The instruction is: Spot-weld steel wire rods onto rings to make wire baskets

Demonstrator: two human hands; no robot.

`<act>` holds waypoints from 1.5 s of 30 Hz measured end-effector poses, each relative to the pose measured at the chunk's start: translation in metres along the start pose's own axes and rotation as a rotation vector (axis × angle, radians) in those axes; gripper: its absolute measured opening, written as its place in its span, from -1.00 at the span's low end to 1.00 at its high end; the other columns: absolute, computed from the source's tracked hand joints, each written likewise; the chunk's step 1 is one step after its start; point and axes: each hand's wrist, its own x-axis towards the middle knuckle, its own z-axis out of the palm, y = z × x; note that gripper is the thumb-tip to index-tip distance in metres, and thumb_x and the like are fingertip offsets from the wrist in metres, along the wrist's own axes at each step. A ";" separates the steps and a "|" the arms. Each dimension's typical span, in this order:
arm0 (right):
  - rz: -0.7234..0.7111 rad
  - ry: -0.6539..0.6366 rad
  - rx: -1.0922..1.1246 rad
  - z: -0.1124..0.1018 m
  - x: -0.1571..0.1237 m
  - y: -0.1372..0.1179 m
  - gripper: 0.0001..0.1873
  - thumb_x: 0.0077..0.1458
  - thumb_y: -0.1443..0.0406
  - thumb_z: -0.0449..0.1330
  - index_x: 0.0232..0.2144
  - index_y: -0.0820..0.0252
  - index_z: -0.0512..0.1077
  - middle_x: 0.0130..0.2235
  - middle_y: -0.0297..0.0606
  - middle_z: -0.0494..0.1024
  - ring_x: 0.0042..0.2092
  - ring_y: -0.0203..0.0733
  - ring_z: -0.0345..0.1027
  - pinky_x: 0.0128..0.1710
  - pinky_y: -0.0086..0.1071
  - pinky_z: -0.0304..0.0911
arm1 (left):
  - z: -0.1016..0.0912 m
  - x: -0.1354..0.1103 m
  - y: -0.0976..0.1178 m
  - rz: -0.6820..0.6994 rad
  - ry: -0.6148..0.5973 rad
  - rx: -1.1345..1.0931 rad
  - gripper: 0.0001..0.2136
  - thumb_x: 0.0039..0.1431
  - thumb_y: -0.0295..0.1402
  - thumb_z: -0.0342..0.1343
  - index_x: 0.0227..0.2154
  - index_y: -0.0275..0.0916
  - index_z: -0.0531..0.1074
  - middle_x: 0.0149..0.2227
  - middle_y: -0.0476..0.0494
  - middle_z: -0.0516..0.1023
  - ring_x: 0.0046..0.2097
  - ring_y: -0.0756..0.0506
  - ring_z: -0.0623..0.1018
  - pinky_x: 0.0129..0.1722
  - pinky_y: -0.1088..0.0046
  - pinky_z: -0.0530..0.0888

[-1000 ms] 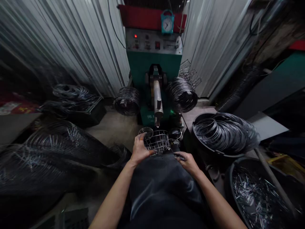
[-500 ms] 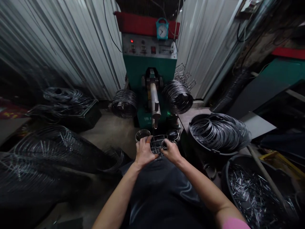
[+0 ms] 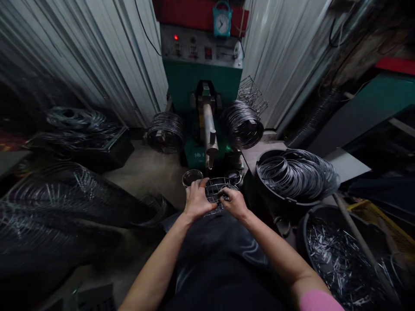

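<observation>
A round wire basket (image 3: 218,182) with a grid of crossing wires sits low in front of me, just above my lap. My left hand (image 3: 196,201) is wrapped around its left side, with orange bands on the thumb and one finger. At the basket's right side, my right hand (image 3: 235,203) has its fingers curled in a pinch; what they hold is too dark and small to make out. The metal arm (image 3: 209,129) of a green machine (image 3: 177,80) points down toward the basket, its tip a little beyond the rim and apart from it.
Wire coils (image 3: 165,131) hang on both sides of the machine. Small round containers (image 3: 192,177) stand behind my hands. On the right are a tub of wire rings (image 3: 292,175) and a bucket of short metal pieces (image 3: 340,255). Rolled wire mesh (image 3: 81,194) lies at left.
My view has tipped slightly downward, so the machine and coils appear higher. Both hands remain at the basket, with only slight movement of the fingers.
</observation>
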 end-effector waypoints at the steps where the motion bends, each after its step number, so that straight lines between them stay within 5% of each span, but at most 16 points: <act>1: 0.020 -0.019 0.006 0.000 0.000 0.000 -0.78 -0.07 0.43 0.12 -0.36 0.11 0.48 -0.36 -0.33 0.58 -0.29 -0.20 0.46 -0.27 -0.41 0.30 | 0.000 0.000 0.000 0.003 -0.001 0.008 -0.23 -0.33 -0.26 0.26 0.05 -0.20 0.14 0.01 -0.23 0.29 0.07 -0.27 0.27 0.05 0.15 0.24; 7: 0.011 -0.093 0.072 -0.004 0.003 0.000 -0.75 -0.05 0.46 0.07 -0.37 0.13 0.50 -0.34 -0.30 0.58 -0.25 -0.19 0.46 -0.23 -0.40 0.30 | 0.002 -0.001 -0.002 -0.012 -0.016 0.008 -0.22 -0.33 -0.25 0.26 0.07 -0.21 0.13 0.03 -0.23 0.28 0.08 -0.27 0.26 0.06 0.16 0.24; 15: 0.068 0.029 0.156 0.008 0.002 -0.002 -0.76 -0.06 0.42 0.06 -0.37 0.18 0.50 -0.42 -0.34 0.56 -0.37 -0.26 0.42 -0.35 -0.47 0.28 | -0.005 -0.002 0.002 -0.031 0.032 0.040 -0.22 -0.33 -0.25 0.27 0.06 -0.21 0.13 0.02 -0.23 0.29 0.07 -0.27 0.26 0.04 0.17 0.24; 18: 0.058 -0.018 0.175 0.006 0.003 0.000 -0.74 -0.05 0.45 0.04 -0.37 0.19 0.51 -0.41 -0.33 0.56 -0.34 -0.26 0.43 -0.31 -0.45 0.29 | -0.005 -0.001 0.000 -0.031 0.017 0.039 -0.21 -0.34 -0.25 0.27 0.06 -0.21 0.13 0.02 -0.23 0.28 0.07 -0.27 0.26 0.03 0.17 0.24; 27: -0.206 -0.276 -0.042 -0.017 0.007 -0.004 -0.65 -0.04 0.44 0.17 -0.14 0.19 0.44 -0.17 -0.16 0.51 -0.13 -0.17 0.40 -0.14 -0.35 0.30 | -0.008 0.006 -0.011 -0.039 -0.032 -0.021 -0.21 -0.35 -0.26 0.27 0.07 -0.17 0.14 0.03 -0.21 0.28 0.08 -0.28 0.26 0.05 0.16 0.24; 45: -0.279 -0.286 -0.229 -0.008 0.029 0.003 -0.72 -0.02 0.42 0.20 -0.19 0.14 0.45 -0.21 -0.21 0.54 -0.20 -0.19 0.45 -0.26 -0.46 0.29 | -0.004 0.030 -0.036 0.034 -0.022 -0.140 -0.23 -0.35 -0.32 0.27 0.05 -0.15 0.15 0.02 -0.17 0.30 0.07 -0.25 0.32 0.05 0.16 0.29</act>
